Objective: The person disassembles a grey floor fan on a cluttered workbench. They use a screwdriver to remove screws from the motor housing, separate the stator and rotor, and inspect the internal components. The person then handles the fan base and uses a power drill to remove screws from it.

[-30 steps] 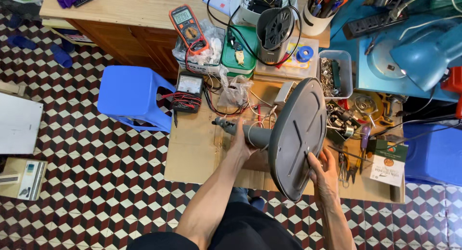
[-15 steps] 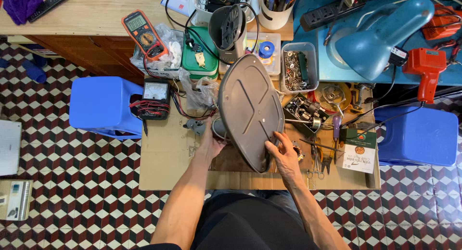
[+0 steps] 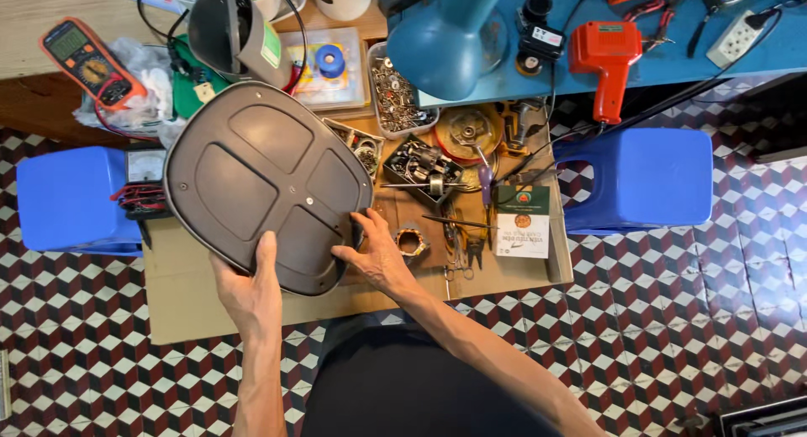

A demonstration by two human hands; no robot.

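A dark grey, rounded fan base (image 3: 267,181) faces me with its ribbed underside up, held over a low cardboard-topped work surface (image 3: 202,296). My left hand (image 3: 248,287) grips its near edge, thumb pressed on the underside. My right hand (image 3: 376,254) holds its right edge with the fingers curled around the rim. A small copper-wound motor stator (image 3: 411,241) lies just right of my right hand.
Blue plastic stools stand at left (image 3: 71,200) and right (image 3: 639,178). An orange multimeter (image 3: 84,57), a tray of screws (image 3: 397,97), pliers (image 3: 461,250), a small booklet (image 3: 521,221), a teal lamp (image 3: 450,35) and a red power tool (image 3: 605,60) crowd the back.
The fan base has swung from edge-on to lying flat with its underside toward me. My left hand shifted from the stem to the near edge. The view moved closer.
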